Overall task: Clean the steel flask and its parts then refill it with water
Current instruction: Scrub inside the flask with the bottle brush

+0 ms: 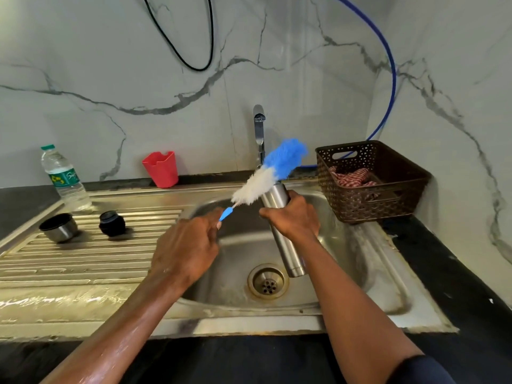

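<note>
My right hand grips the steel flask near its upper part, holding it tilted over the sink basin, mouth toward the tap. My left hand holds the blue handle of a bottle brush with white and blue bristles. The bristles lie just outside the flask's mouth, blurred. On the ribbed draining board to the left sit the steel cup lid and the black stopper, both apart from my hands.
A chrome tap stands behind the basin; no water stream shows. A plastic water bottle and a red cup stand at the back left. A brown basket holding a checked cloth sits at the right. The drain is below the flask.
</note>
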